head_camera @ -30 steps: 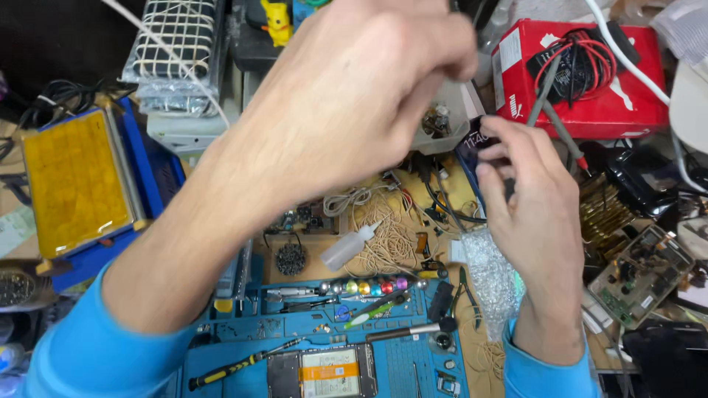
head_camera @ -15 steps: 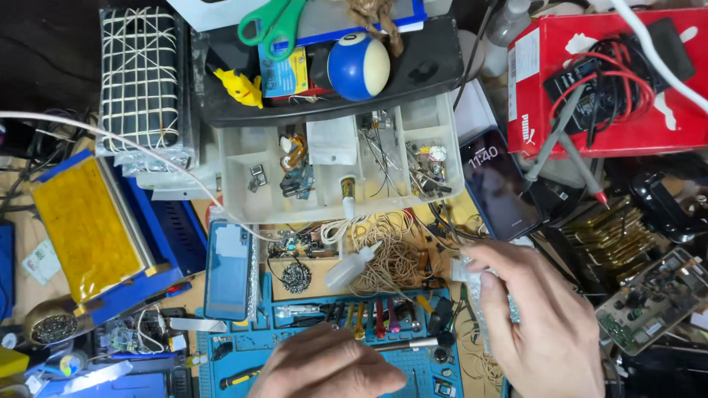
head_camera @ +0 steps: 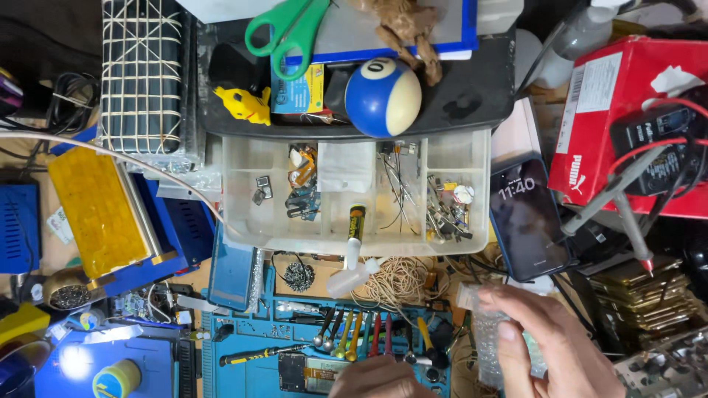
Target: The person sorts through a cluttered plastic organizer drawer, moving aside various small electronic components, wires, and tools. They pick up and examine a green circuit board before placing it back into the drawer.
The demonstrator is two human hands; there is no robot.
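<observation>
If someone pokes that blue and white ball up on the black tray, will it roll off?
The ball is round and glossy, so it would probably roll easily. It looks solid, likely heavy for its size. The yellow box beside it and the black tray might stop it.

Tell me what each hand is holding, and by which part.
The right hand pinches a piece of clear bubble wrap near its upper end. The left hand is mostly out of frame; whether it holds anything cannot be told.

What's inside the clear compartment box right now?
The clear compartment box holds small metal parts, thin wire leads, a white folded packet and a small yellow-black cylinder. Its top row is hidden under the black tray.
</observation>
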